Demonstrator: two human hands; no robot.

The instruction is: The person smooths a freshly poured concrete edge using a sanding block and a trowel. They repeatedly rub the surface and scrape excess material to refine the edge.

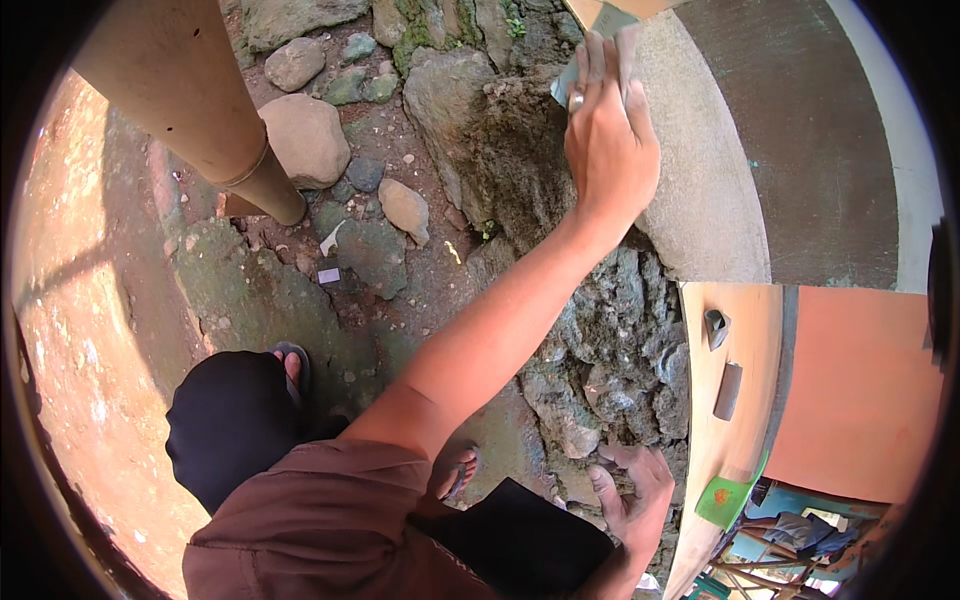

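My left hand (pixel 612 150), wearing a ring, reaches far forward with its fingers closed over a grey sheet of sandpaper (pixel 563 86). The sheet lies against a pale wooden board (pixel 660 8) at the top of the view, and part of it is hidden under the fingers. Lower right, beside the edge of a light wooden plank (pixel 735 300), is my right hand (pixel 640 500). Its fingers are loosely bent and apart, with nothing visible in them. On the plank lie a folded grey piece (pixel 716 328) and a curled grey piece (pixel 729 390), both sandpaper-like.
A green packet (pixel 722 500) sits on the plank's near part. A thick bamboo post (pixel 215 110) stands at the left. Rough rock (pixel 620 340) and loose stones (pixel 305 140) cover the ground below. An orange panel (pixel 850 390) and jumbled furniture (pixel 800 540) are at the right.
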